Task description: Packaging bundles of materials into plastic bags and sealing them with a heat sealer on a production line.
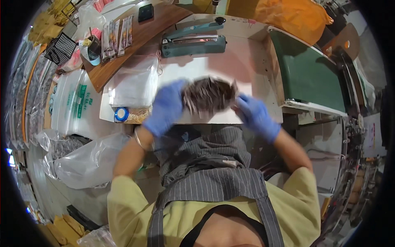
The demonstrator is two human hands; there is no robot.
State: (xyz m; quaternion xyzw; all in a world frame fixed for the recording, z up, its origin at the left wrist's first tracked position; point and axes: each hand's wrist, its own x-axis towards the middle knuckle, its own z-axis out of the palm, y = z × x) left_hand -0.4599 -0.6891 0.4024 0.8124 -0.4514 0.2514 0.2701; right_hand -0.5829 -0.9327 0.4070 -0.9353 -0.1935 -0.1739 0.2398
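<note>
Between my two hands, above the white tabletop (181, 72), is a bundle of dark brown packets (207, 96) with pale edges, smeared by motion. My left hand (168, 106), in a blue glove, grips the bundle's left end; its fingers are partly hidden. At the right end, my right hand (256, 114), also gloved in blue, has its fingers closed on the bundle's edge. Just beyond the bundle stands a teal bar heat sealer (194, 45) with its arm raised. A stack of clear plastic bags (133, 84) lies left of my left hand.
A blue tape roll (121, 114) sits at the table's front left. Slim packets (117, 37), a black phone (145, 12) and a cup (94, 48) rest on a brown wooden board (162, 22). A green panel (306, 68) borders the right side; an orange bag (284, 18) lies behind.
</note>
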